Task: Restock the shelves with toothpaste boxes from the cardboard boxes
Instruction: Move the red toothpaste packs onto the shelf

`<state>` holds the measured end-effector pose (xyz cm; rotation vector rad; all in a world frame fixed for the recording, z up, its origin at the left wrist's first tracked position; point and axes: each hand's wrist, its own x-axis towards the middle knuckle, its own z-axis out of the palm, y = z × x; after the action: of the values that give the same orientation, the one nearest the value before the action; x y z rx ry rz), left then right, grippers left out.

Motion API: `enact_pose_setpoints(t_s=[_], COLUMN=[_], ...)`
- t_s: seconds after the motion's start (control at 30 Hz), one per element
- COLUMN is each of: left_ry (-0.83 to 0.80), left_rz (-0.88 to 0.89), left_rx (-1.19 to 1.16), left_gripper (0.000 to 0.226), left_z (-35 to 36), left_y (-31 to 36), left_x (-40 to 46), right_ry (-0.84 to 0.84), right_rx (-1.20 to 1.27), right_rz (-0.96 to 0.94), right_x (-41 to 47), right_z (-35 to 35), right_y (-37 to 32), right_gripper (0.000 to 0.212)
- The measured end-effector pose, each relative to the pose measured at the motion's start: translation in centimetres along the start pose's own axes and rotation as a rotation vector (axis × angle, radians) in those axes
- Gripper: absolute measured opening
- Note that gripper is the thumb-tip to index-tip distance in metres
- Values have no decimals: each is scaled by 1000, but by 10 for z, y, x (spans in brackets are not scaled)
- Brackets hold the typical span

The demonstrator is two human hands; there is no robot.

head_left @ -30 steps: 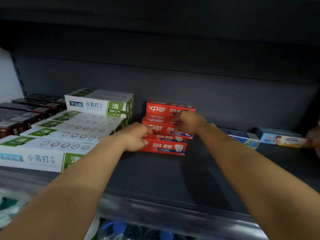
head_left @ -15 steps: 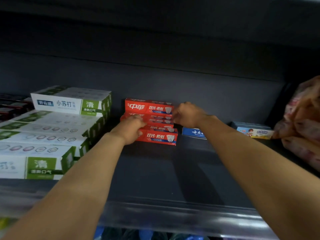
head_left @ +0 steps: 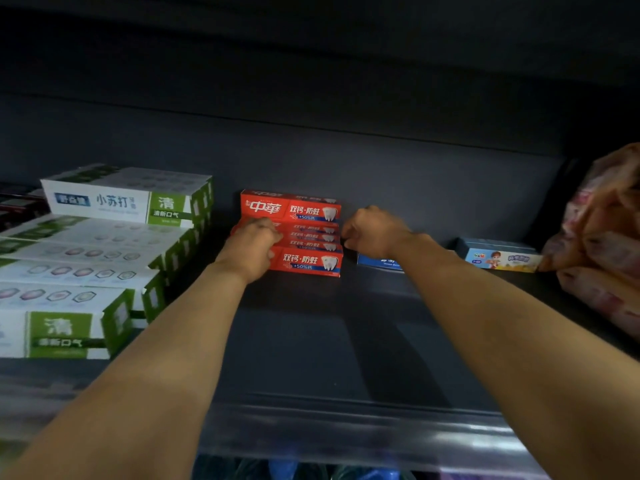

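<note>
Several red toothpaste boxes [head_left: 304,233] lie in stepped rows at the back middle of the dark shelf [head_left: 311,341]. My left hand [head_left: 251,249] rests curled on the left ends of the front boxes, its fingers over them. To the right, my right hand [head_left: 372,230] is curled against the right ends of the same rows. Whether either hand grips a box or only presses it I cannot tell.
White and green toothpaste boxes [head_left: 104,244] are stacked at the left. A blue box [head_left: 379,263] and a light blue children's box [head_left: 498,256] lie at the right back. Pink plastic packs [head_left: 602,237] bulge in from the right edge. A metal front rail [head_left: 346,431] runs below.
The view has shifted right, bringing the pink packs into sight. My left hand slid back along the red boxes, and my right hand moved off them to their right ends.
</note>
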<state>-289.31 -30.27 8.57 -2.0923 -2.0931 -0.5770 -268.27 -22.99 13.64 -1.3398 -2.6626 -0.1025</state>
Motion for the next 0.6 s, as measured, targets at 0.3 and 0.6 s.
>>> enact_pose_setpoints(t_s=[0.3, 0.6], left_ry=[-36, -168], left_rz=[-47, -60], left_rx=[41, 10], left_gripper=[43, 32], left_z=[-18, -51], left_y=[17, 46], left_x=[-29, -112], right_ry=[-20, -34], right_rx=[7, 28], right_rz=[23, 33], right_x=[-31, -110], right_z=[-7, -16], right_y=[-11, -44], right_gripper=[18, 23])
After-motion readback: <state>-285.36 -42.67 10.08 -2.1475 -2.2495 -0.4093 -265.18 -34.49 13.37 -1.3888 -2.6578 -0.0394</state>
